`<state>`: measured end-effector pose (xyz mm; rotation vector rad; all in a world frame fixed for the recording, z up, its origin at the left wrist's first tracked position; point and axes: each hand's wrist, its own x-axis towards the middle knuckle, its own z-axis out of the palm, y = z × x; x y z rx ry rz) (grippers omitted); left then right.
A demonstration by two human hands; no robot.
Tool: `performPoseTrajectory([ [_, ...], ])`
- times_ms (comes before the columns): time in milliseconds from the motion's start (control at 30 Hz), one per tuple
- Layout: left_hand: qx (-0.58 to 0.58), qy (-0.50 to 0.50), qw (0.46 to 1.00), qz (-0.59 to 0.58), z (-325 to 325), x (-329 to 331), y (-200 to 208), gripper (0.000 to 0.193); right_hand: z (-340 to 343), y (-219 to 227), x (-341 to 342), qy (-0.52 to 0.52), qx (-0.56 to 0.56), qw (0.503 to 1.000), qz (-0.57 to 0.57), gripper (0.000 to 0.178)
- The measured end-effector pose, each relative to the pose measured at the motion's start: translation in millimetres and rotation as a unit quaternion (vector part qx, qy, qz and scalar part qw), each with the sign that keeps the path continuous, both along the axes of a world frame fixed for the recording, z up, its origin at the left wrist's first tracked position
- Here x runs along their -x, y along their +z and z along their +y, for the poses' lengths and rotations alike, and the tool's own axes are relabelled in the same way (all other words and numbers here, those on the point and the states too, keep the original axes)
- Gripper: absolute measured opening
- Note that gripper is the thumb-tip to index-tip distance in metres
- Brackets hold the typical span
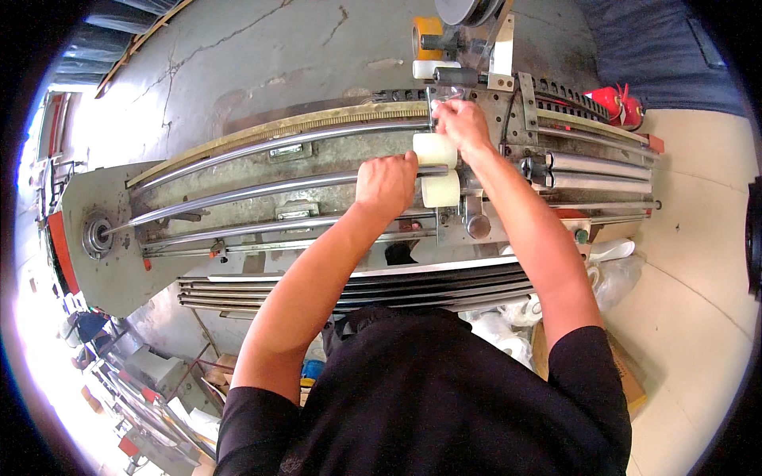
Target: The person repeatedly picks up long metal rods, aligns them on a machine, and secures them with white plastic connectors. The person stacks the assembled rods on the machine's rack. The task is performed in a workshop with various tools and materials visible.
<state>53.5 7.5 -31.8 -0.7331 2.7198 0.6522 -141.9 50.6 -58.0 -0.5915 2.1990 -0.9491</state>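
Note:
My left hand (pixel 386 186) is closed around a long steel rod (pixel 262 190), close to its right end. Beside its knuckles are two pale, cream-white rollers, an upper roller (pixel 434 149) and a lower roller (pixel 440 190), with the rod end between them. My right hand (pixel 464 125) is above the upper roller, fingertips pinched on a shiny strip of clear film (pixel 446 95). The film lies below a black roller (pixel 456 76) on the machine's carriage (pixel 496 107). What lies under my right fingertips is partly hidden.
A long machine bed with a toothed rack (pixel 317 115) and parallel steel rails runs across. Its grey end plate (pixel 103 182) stands at left. An orange roll (pixel 427 38) sits behind the carriage. Red fire extinguishers (pixel 619 105) stand far right; plastic-wrapped rolls (pixel 508 337) lie below.

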Motion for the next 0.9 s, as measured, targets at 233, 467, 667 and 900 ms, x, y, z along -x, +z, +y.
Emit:
performPoseTrajectory([
  [233, 0.043, -0.014, 0.997, 0.067, 10, -8, -3, 0.024, 47, 26, -32, -0.066, 0.171, 0.981, -0.069, 0.023],
  [467, 0.050, -0.004, 0.997, 0.065, 15, -6, -7, 0.035, 129, 64, -62, -0.168, 0.165, 0.935, -0.266, 0.020],
  [667, 0.051, 0.006, 0.997, 0.053, 18, -5, -3, 0.047, 186, 62, -110, -0.145, 0.126, 0.930, -0.313, 0.025],
  [900, 0.057, 0.025, 0.997, 0.053, 24, -5, 6, 0.049, 230, 48, -152, -0.169, 0.132, 0.937, -0.276, 0.032],
])
